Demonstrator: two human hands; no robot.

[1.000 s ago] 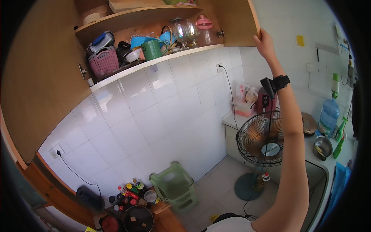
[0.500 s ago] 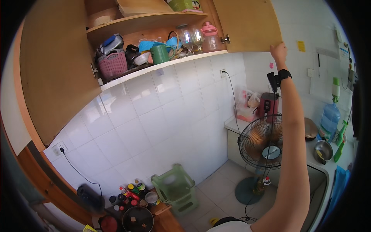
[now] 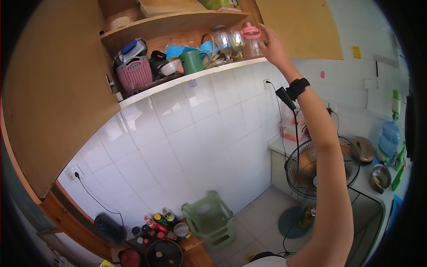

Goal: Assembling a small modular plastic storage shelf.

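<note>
My right hand [image 3: 275, 48] is raised to the shelf of an open wall cabinet, its fingers stretched upward and apart from the thumb. Right beside it stands a clear bottle [image 3: 252, 48] with a pink lid; the hand overlaps its right edge, and whether they touch I cannot tell. Left of the bottle are two stemmed glasses [image 3: 224, 44]. Further along sit a green mug [image 3: 192, 61], a white bowl [image 3: 170, 67] and a pink plastic basket [image 3: 134, 73]. A black band circles my right wrist, with a black device hanging from it on a cable. My left hand is out of sight.
Cabinet doors stand open at left [image 3: 53, 89] and right [image 3: 302, 31]. Below are a green plastic stool [image 3: 209, 218], a standing fan [image 3: 307, 167], and a pan [image 3: 164, 253] near several bottles. A counter on the right holds a water jug [image 3: 388, 138] and a metal bowl [image 3: 381, 178].
My right hand has let go of the right cabinet door's lower edge and moved left to the pink-lidded bottle. The view has shifted slightly.
</note>
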